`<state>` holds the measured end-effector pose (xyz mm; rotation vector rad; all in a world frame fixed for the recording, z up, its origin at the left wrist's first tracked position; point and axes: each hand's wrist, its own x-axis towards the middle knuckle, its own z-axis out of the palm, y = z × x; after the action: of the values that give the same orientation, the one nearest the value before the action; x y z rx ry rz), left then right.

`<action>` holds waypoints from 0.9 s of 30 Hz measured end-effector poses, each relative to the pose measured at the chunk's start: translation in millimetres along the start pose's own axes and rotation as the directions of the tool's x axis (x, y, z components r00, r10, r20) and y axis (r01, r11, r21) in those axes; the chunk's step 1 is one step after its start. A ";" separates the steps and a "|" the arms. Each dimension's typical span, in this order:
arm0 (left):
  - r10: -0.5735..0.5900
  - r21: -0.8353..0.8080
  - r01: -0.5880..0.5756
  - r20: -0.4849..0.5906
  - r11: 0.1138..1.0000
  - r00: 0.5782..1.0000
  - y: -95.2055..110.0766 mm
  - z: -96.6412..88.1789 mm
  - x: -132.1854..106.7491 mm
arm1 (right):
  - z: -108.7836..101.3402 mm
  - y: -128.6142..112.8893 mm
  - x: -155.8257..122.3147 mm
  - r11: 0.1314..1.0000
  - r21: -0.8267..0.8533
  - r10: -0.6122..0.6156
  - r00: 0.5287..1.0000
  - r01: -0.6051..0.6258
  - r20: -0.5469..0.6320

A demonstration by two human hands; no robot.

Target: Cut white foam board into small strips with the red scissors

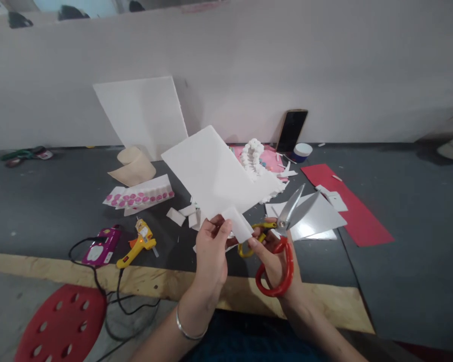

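Pinching the lower corner of a white sheet (215,171) with the left hand (211,251), thumb and fingertips closed on it. Holding it raised above the desk (41,201), tilted up and to the left. At that corner, between both hands, a small white tab (240,225), apparently part of the same sheet. On the left wrist, a thin bangle (189,329).

Gripping scissors (285,223) in the right hand (274,259), just right of the tab: fingers curled through the red loop, yellow loop lying toward the left hand. Blades spread wide, pointing up and to the right, clear of the sheet. Right fingertips at or against the tab; cannot tell which.

Below the blades, flat on the desk, more white sheets (317,218), with a red paper (347,206) beside them to the right. Under the raised sheet, small white offcuts (184,216). Left of the hands, a yellow glue gun (138,246) next to a pink device (100,246) with a black cable. Farther back, pink-dotted sticker sheets (139,196), a beige roll (134,166), a white board (143,113) and a phone (291,129), both leaning on the wall. Lower left, off the desk, a red stool (60,324).
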<state>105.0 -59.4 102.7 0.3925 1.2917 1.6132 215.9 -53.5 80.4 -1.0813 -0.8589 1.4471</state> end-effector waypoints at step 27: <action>0.055 -0.039 -0.056 -0.034 0.998 0.998 10.3 -3.7 11.6 | -77.1 -12.2 -20.2 0.893 -0.448 0.235 0.875 -0.023 0.423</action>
<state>91.9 -51.2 106.6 0.3819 1.2805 1.6959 292.8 -75.5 70.1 -1.1429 -1.5375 1.7172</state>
